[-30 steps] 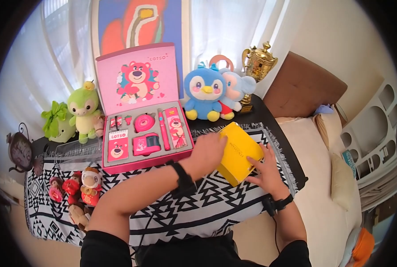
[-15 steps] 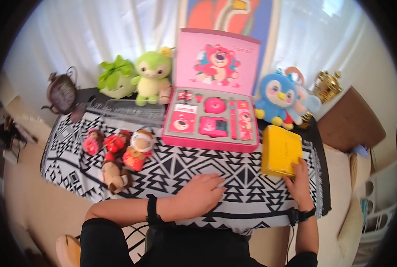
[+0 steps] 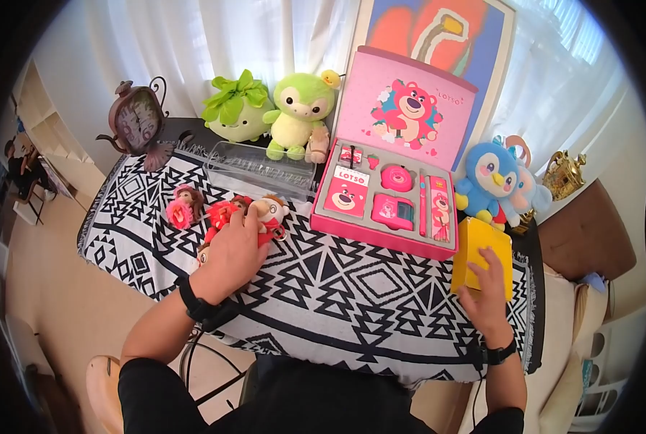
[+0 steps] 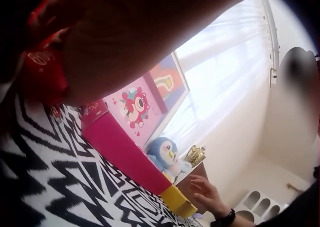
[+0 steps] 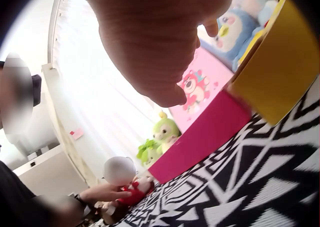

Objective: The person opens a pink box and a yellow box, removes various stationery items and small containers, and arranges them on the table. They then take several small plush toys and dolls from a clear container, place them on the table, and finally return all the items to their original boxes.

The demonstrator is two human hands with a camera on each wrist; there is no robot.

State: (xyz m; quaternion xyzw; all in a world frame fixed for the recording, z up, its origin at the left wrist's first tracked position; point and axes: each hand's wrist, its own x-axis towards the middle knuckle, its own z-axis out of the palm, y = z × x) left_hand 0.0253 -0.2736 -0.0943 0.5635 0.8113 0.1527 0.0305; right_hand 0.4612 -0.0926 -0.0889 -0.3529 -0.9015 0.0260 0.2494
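My left hand (image 3: 229, 253) lies over a cluster of small plush toys, its fingers reaching across a red-clad plush doll (image 3: 224, 213). Beside its fingertips is a plush with a white and brown head (image 3: 269, 210); part of the cluster is hidden under the hand. A doll with a pink flower (image 3: 183, 206) lies to the left. My right hand (image 3: 488, 293) hovers at the near side of a yellow box (image 3: 482, 249), its fingers spread and overlapping the box in the head view. In the right wrist view, the left hand (image 5: 107, 192) rests along the red plush.
An open pink gift box (image 3: 381, 239) with a stationery set stands mid-table. Behind it are a green plush (image 3: 303, 108), a clear plastic cover (image 3: 258, 168) and a picture. A blue penguin plush (image 3: 491, 177) and a gold trophy (image 3: 563, 177) stand at right, a clock (image 3: 136, 119) at left.
My left hand has moved from the yellow box across to the plush dolls at left. My right hand has loosened from the box's side. The head view has turned left.
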